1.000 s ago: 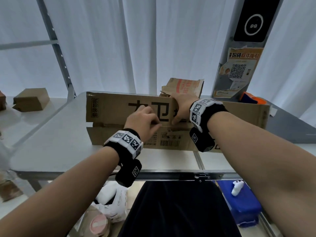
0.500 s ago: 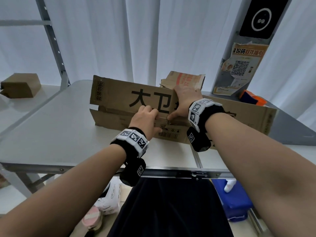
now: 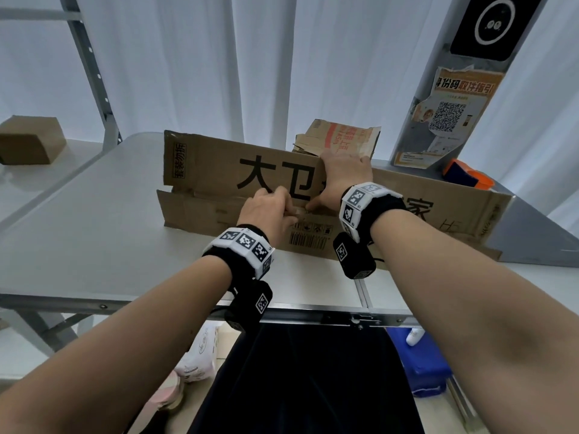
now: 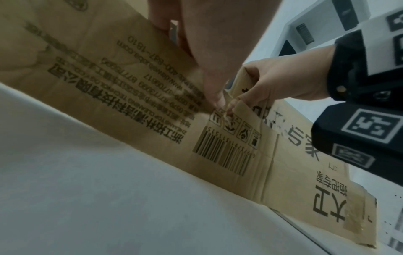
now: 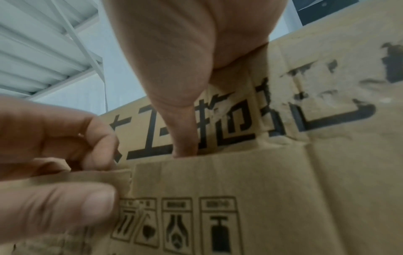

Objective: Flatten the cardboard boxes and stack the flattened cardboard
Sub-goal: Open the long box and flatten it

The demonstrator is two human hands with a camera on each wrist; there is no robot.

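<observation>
A long brown cardboard box (image 3: 213, 164) with big black characters stands on its long side on the white table (image 3: 94, 233). My left hand (image 3: 294, 213) pinches the top edge of its lower front flap, just above the barcode (image 4: 220, 153); the right wrist view shows thumb and forefinger (image 5: 96, 203) on that edge. My right hand (image 3: 329, 183) grips the box's top edge, fingers curled over it and hidden behind. Its thumb (image 5: 181, 131) presses the front panel at the flap seam, beside my left fingers.
A crumpled box (image 3: 338, 139) with red print stands behind the long one. A small closed box (image 3: 29, 140) sits on the left shelf. A grey pillar with a poster (image 3: 451, 114) and an orange object (image 3: 470, 178) are at the back right. A blue bin (image 3: 423, 368) sits under the table.
The long box now sits at an angle, its right end nearer to me. My left hand has closed in on the flap edge next to my right thumb. My right hand keeps its hold.
</observation>
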